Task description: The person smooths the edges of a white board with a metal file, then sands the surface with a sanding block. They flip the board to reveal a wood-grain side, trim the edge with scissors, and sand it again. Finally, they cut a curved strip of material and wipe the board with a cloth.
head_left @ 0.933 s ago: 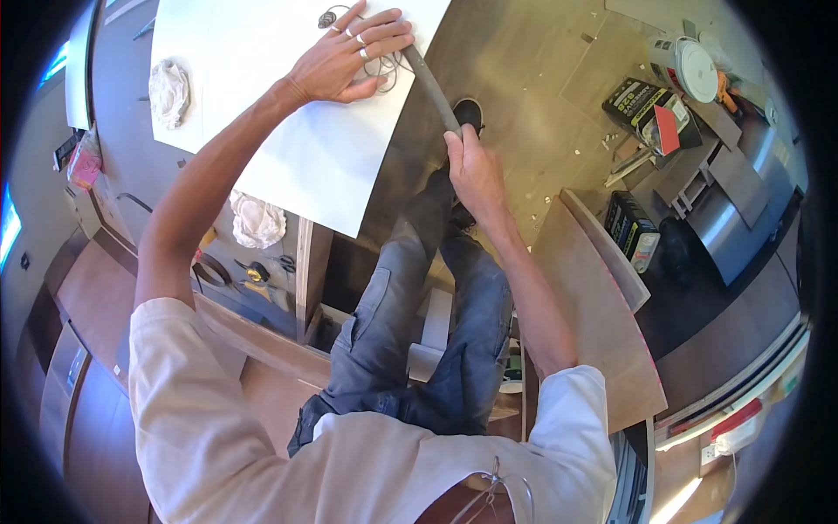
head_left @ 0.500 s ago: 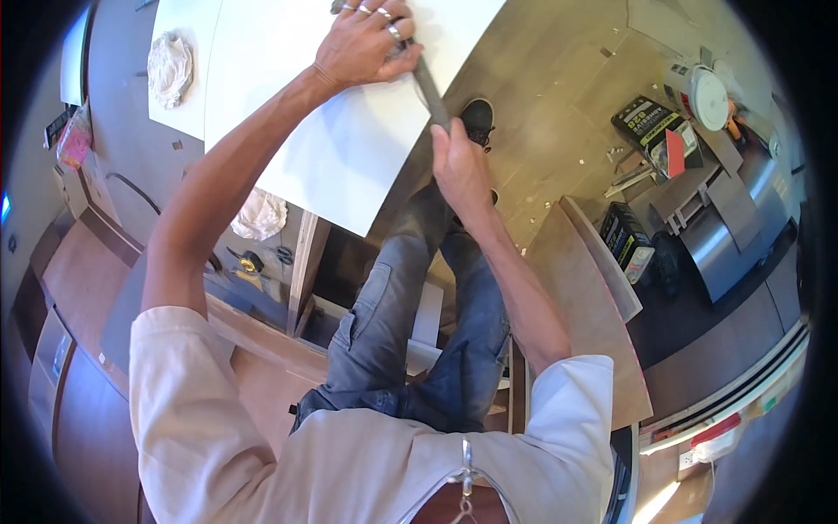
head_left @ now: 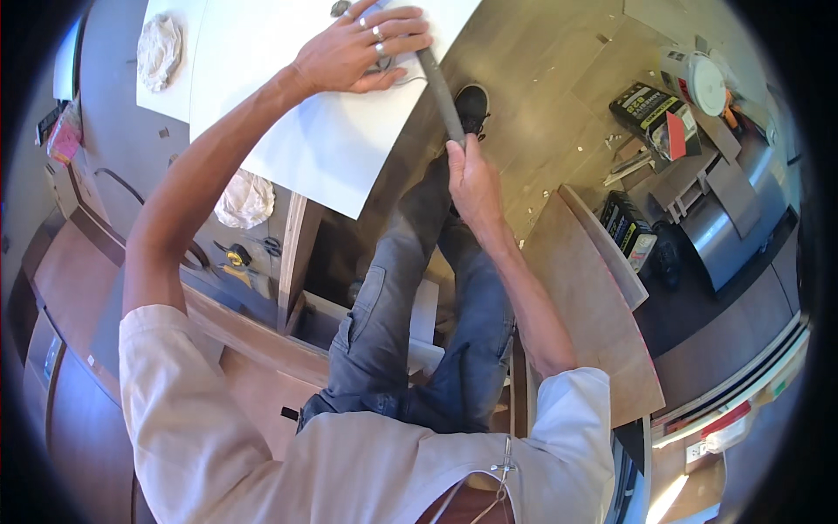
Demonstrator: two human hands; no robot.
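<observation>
Workshop with wood-plank floor (head_left: 559, 79), white panel (head_left: 297, 105) on a bench — left hand (head_left: 362, 51) pressed flat and open on the panel near its edge, right hand (head_left: 470, 179) closed around a long grey file (head_left: 441, 87) lying along that edge.

- Bright, warm daylight falls on my white board (head_left: 323, 131), which glares almost blank.
- My left hand (head_left: 362, 52) casts a thin, soft shadow on it.
- The floor (head_left: 541, 79) has a dull sheen.
- Edges curve strongly and fade into a black rim.
- Focus stays fairly sharp, without motion blur.
</observation>
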